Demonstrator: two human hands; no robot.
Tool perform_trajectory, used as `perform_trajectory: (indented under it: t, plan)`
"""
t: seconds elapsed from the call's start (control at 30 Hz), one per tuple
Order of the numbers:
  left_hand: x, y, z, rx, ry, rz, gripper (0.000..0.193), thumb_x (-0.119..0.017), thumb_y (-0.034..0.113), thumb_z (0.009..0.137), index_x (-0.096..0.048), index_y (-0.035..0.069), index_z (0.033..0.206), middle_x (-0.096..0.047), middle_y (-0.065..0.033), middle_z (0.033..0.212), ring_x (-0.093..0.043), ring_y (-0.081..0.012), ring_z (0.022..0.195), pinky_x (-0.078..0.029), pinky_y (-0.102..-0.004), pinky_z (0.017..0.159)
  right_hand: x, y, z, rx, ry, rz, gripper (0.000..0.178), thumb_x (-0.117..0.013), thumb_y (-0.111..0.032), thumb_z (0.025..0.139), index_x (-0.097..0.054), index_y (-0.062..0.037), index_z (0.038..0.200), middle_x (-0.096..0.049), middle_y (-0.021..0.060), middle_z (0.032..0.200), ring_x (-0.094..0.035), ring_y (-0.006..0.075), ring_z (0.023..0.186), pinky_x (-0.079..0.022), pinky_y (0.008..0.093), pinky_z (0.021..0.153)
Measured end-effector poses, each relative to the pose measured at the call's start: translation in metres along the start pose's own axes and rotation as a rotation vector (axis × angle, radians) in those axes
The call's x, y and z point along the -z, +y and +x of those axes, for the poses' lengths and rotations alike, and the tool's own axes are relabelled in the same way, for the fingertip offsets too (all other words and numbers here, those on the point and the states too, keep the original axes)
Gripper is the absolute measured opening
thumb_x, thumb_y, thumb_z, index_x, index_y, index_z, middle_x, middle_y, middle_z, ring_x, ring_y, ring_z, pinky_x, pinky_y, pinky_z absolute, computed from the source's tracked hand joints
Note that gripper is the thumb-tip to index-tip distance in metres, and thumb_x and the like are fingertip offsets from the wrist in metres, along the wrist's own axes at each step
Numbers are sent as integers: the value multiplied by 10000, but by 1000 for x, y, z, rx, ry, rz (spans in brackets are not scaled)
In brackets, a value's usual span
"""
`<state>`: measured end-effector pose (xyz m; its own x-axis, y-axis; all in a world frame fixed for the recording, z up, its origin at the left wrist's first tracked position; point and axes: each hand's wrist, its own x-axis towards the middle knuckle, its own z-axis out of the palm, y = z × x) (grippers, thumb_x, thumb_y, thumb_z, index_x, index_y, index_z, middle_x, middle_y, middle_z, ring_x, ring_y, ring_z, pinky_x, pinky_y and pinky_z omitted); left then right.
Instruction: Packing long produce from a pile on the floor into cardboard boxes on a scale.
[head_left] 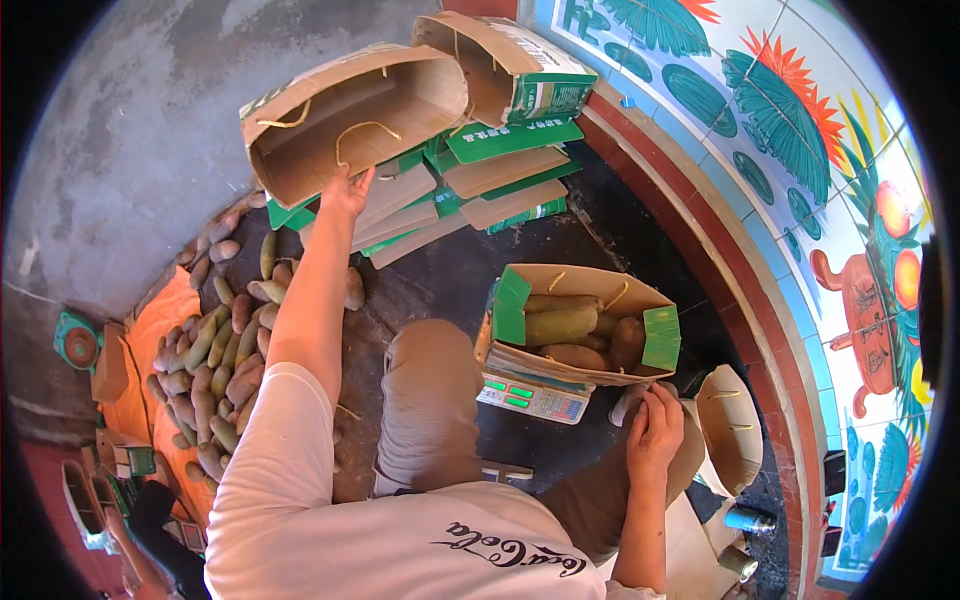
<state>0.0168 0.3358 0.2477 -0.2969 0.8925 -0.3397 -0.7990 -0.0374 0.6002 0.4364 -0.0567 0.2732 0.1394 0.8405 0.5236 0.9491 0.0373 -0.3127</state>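
My left hand [347,192] reaches forward with its fingers closed on the near rim of an empty cardboard carton [355,100], beside its yellow cord handle [368,129]. That carton lies tilted on a stack of flattened green-and-brown cartons [420,205]. An open carton [600,372] with green end flaps stands on a digital scale [532,398] at the right. Inside it lie several long radishes [560,325], green and soil-brown. My right hand [655,430] hangs loosely over my right knee, fingers bent but apart, close to the carton's near corner. It holds nothing that I can see.
Left of me, soil-covered radishes [215,375] are heaped on an orange sheet [130,385]. A second empty carton [510,65] leans by the tiled wall [720,130]; another [730,425] stands right of my knee. Near it lie a blue bottle [750,520] and a can [738,563]. Another person's arm [135,555] shows lower left.
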Motion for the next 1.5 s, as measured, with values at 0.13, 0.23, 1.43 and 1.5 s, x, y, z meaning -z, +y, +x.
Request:
perform_trajectory:
  t: [0.13, 0.23, 1.43, 1.5]
  plan:
    - [5, 7, 19, 33, -75, -7, 266, -400, 195, 943, -411, 15, 1138, -475, -171, 1183, -501, -339, 1074, -504, -415, 874, -2, 0, 0, -6, -10, -7, 212, -578, 27, 719, -588, -15, 926, -578, 144, 1009, -557, 306, 901, -454, 372, 777]
    - [11, 0, 18, 74, -18, 93, 313, -416, 251, 938, -414, 9, 1136, -486, -198, 1155, -541, -323, 1020, -543, -352, 790, -3, -3, 2, -37, -22, 8, 161, -553, 32, 754, -594, -11, 904, -583, 151, 987, -571, 313, 889, -462, 364, 775]
    - [177, -5, -232, 271, -318, 375, 347, -491, 270, 884, -478, 37, 1141, -551, -118, 1117, -545, -221, 958, -414, -341, 828, 207, -205, 11, 593, -689, 1810, 174, -615, -89, 825, -589, -32, 988, -624, 140, 977, -609, 255, 852, -465, 285, 639]
    - [169, 6, -230, 165, -239, 389, 327, -492, 260, 879, -491, 40, 1121, -561, -116, 1098, -548, -216, 954, -418, -334, 809, 213, -199, 5, 593, -714, 1823, 176, -615, -99, 827, -589, -29, 986, -626, 145, 972, -610, 257, 851, -466, 285, 645]
